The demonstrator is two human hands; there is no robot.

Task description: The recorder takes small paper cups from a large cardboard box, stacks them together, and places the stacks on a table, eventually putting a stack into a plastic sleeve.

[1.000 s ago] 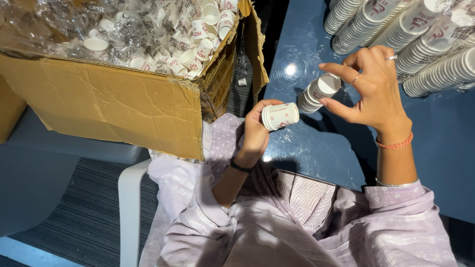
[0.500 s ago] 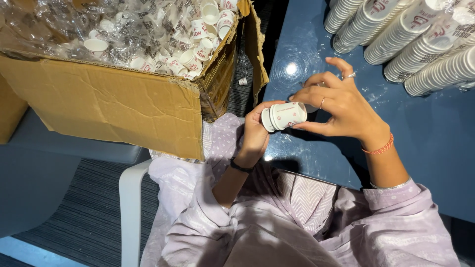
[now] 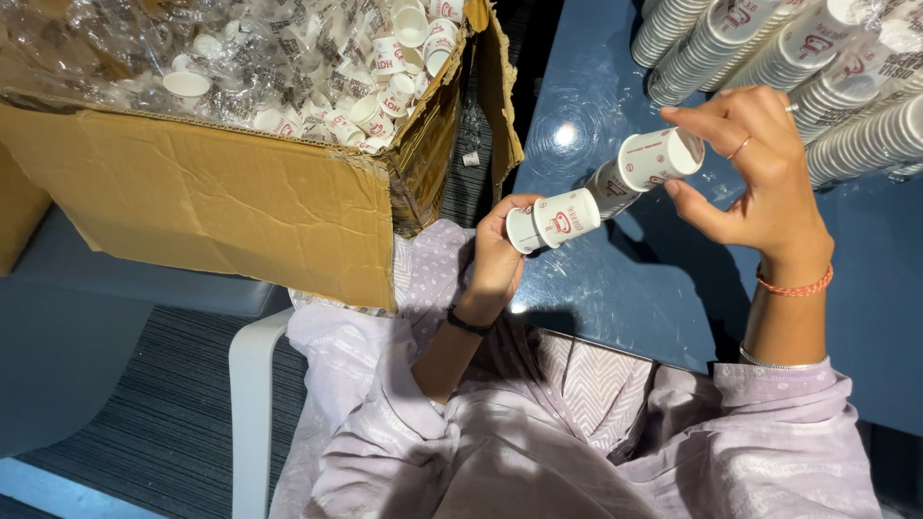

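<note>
Head view: a seated person in a pale lilac tunic works at a dark blue table point(image 3: 615, 288), small white paper cups in both hands. The left hand point(image 3: 498, 252) has its fingers closed around a short nested pair of cups point(image 3: 556, 219) lying sideways. The right hand point(image 3: 760, 178) pinches a short stack of cups point(image 3: 642, 165) between thumb and fingertips, mouth turned outward. Half a second ago the two hands met over one bundle; now they are drawn apart, so the cups appear split between them. Long sleeves of stacked cups point(image 3: 769, 48) lie across the table's far side. A cardboard box point(image 3: 212, 202) of loose cups stands at left.
</note>
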